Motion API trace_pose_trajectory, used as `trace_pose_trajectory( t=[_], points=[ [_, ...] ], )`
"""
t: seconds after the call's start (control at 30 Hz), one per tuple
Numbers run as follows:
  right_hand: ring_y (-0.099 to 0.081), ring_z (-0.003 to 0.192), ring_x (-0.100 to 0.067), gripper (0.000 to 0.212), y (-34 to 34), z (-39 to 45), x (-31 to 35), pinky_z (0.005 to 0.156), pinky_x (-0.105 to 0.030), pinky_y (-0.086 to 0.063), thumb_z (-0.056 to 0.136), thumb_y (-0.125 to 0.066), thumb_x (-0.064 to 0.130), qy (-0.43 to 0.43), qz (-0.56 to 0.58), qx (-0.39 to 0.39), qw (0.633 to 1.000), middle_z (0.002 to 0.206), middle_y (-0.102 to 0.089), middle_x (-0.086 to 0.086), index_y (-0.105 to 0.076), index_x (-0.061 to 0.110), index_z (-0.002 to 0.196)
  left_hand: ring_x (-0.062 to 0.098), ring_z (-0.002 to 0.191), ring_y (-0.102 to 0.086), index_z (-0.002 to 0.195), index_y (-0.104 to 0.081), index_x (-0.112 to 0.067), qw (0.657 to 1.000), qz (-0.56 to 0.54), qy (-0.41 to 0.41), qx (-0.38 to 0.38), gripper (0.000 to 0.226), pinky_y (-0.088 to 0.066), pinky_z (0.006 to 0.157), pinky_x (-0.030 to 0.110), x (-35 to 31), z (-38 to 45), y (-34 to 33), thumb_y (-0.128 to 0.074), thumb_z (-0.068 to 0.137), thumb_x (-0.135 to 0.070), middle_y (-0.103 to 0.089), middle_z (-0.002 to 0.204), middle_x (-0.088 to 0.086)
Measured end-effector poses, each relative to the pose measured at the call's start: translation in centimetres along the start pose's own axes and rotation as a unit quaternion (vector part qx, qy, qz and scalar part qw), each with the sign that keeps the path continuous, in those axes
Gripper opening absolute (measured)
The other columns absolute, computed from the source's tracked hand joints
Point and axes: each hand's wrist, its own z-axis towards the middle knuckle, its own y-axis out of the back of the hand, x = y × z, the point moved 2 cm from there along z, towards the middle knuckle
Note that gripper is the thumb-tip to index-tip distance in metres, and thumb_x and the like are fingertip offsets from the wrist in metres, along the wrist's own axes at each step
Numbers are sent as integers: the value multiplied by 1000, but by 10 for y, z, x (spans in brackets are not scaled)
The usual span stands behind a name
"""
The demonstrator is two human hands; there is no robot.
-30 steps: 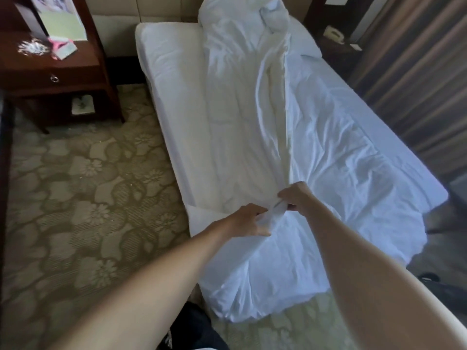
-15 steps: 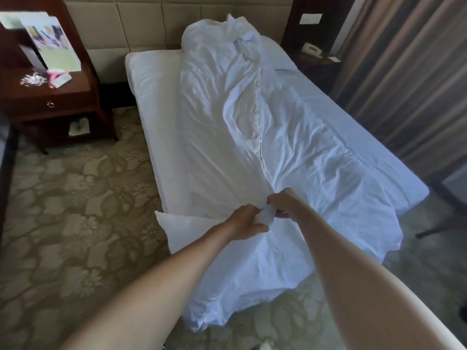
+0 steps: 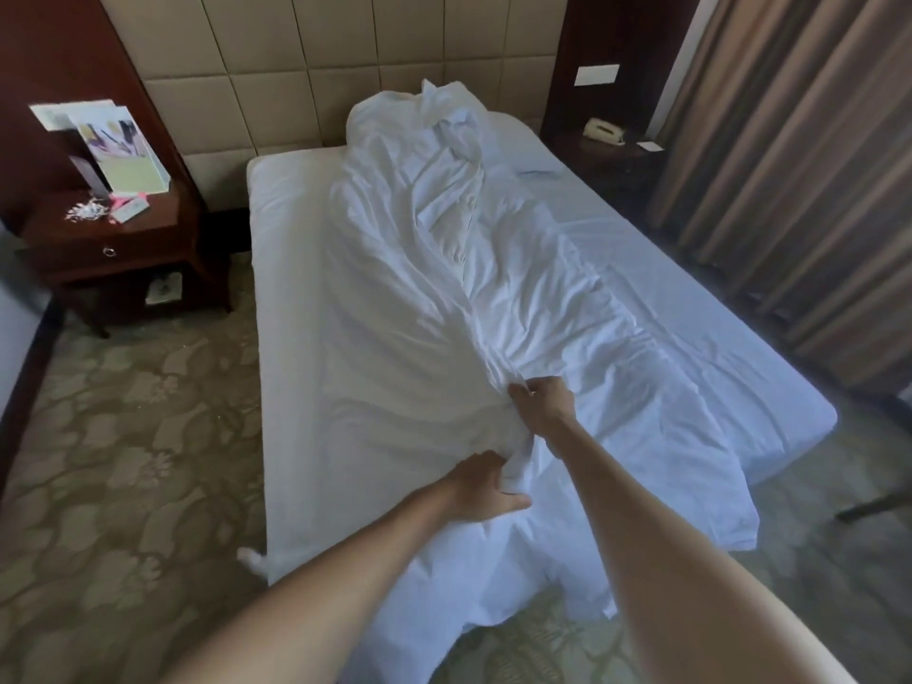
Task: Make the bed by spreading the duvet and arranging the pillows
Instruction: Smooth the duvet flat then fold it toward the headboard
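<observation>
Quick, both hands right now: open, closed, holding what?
Left hand: gripping a fold of the duvet.
Right hand: pinching the duvet farther up.

Standing on patterned carpet [image 3: 123, 436]: a bed [image 3: 286, 338] under a white sheet, head end lying against a padded headboard [image 3: 296, 81]. Sprawling down the bed's middle: a rumpled white duvet [image 3: 444, 288], bunching high near the headboard and spilling over the foot end toward the carpet. Peeking out beside the bunched top, on the right: a pillow [image 3: 513, 135]. Showing bare along both long sides of the duvet: sheet.
</observation>
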Motion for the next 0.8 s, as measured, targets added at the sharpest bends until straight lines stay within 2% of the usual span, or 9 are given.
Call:
trace_pose_trajectory(
  t=[0.1, 0.17, 0.2, 0.27, 0.33, 0.43, 0.63, 0.7, 0.8],
  points=[
    [-67, 80, -23, 32, 12, 23, -8, 68, -30, -55, 80, -76, 41, -49, 34, 112, 992, 85, -69, -6, -68, 12, 90, 10, 107, -60, 127, -56, -23, 986, -156, -54, -18, 44, -51, 82, 21, -27, 20, -1, -69, 87, -37, -61, 117, -5],
    [-69, 90, -20, 34, 21, 40, -19, 79, -35, -59, 79, -79, 34, -62, 9, 169, 984, 97, -72, -7, -69, 11, 102, 8, 103, -60, 127, -56, -34, 979, -193, -67, 0, 43, -54, 81, 21, -29, 40, -4, -69, 86, -36, -59, 125, -6],
    [-70, 87, -19, 32, 28, 48, -26, 76, -33, -60, 81, -77, 28, -60, -10, 170, 984, 98, -72, -9, -70, 8, 104, 8, 93, -61, 129, -56, -28, 980, -193, -55, 6, 47, -54, 71, 16, -31, 50, -7, -70, 85, -37, -59, 124, -4],
    [-65, 70, -15, 28, 45, 62, -35, 55, -23, -55, 83, -74, 19, -56, -32, 135, 989, 89, -69, -10, -71, 1, 104, 8, 77, -55, 128, -57, -10, 982, -186, -21, 1, 51, -42, 51, 7, -39, 73, -13, -72, 86, -34, -63, 117, 7],
    [-60, 61, -13, 24, 63, 80, -39, 48, -20, -46, 84, -71, 16, -55, -40, 104, 992, 83, -65, -9, -71, -1, 100, 7, 68, -56, 117, -63, -4, 973, -232, -13, 4, 42, -37, 49, 8, -51, 98, -21, -73, 85, -30, -68, 98, 8],
    [-64, 72, -23, 20, 89, 107, -37, 59, -31, -54, 88, -61, 19, -46, -67, 79, 994, 88, -67, -13, -71, 2, 95, 5, 48, -54, 98, -67, -3, 949, -312, -13, 30, 28, -44, 50, 15, -76, 126, -23, -76, 83, -25, -61, 66, -3],
    [-60, 84, -33, 24, 140, 141, -40, 69, -38, -51, 92, -47, 16, -13, -80, 23, 996, 77, -60, -8, -62, 7, 76, 12, 60, -62, 94, -71, -9, 926, -376, -5, 25, 23, -48, 57, 26, -132, 172, -40, -77, 80, -26, -68, 72, 2],
    [-60, 93, -37, 25, 160, 153, -44, 75, -39, -49, 94, -43, 17, -2, -87, 6, 996, 88, -63, -14, -62, 5, 82, 9, 47, -54, 86, -68, -14, 934, -357, -4, 19, 15, -42, 48, 24, -154, 188, -44, -74, 82, -27, -59, 60, -3],
    [-56, 109, -41, 32, 196, 165, -59, 89, -43, -46, 98, -41, 22, -3, -106, -20, 994, 113, -63, -23, -65, 4, 107, 10, 49, -53, 89, -69, -13, 929, -371, -8, 20, 19, -41, 47, 23, -192, 204, -55, -76, 80, -27, -57, 62, 0]
  ],
)
